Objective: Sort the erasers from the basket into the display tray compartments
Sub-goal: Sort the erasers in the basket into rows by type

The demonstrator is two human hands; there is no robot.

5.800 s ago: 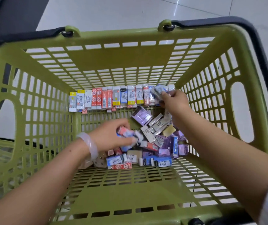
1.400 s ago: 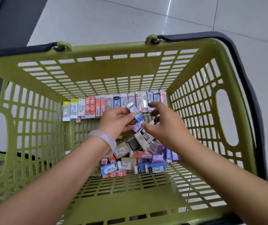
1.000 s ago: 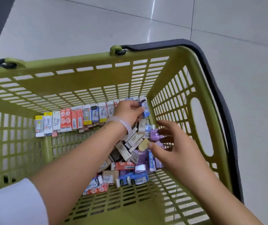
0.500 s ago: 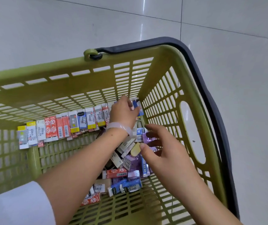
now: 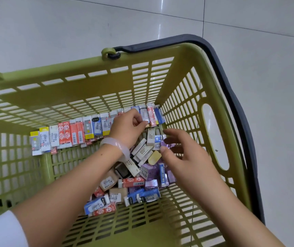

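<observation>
From the head camera we look down into an olive-green slatted plastic shopping basket point(image 5: 82, 81) with a dark grey handle point(image 5: 231, 90) lying along its right rim, standing on a pale tiled floor point(image 5: 71, 29).

Against the basket's far wall stands a neat row of small boxed erasers point(image 5: 82, 130) in red, white, yellow and blue sleeves, packed side by side from the left part of that wall to the far right corner. In that corner we see a blue-sleeved eraser point(image 5: 159, 114) touching the basket's right wall, with a red-sleeved eraser point(image 5: 150, 114) just beside it.

On the basket floor, nearer to us than the row, lies a loose heap of mixed erasers point(image 5: 139, 177): white, purple, blue, red and tan ones, tumbled at all angles.

Our left hand point(image 5: 127, 128), with a translucent pale bangle point(image 5: 116, 144) on its wrist and a white sleeve point(image 5: 2, 230) at the forearm, reaches to the right end of the row. Its fingers are curled, the fingertips touching a white-and-blue eraser there; we cannot tell whether they grip it.

Our right hand point(image 5: 187, 155) hovers over the heap near the basket's right wall, fingers loosely spread and holding nothing.
</observation>
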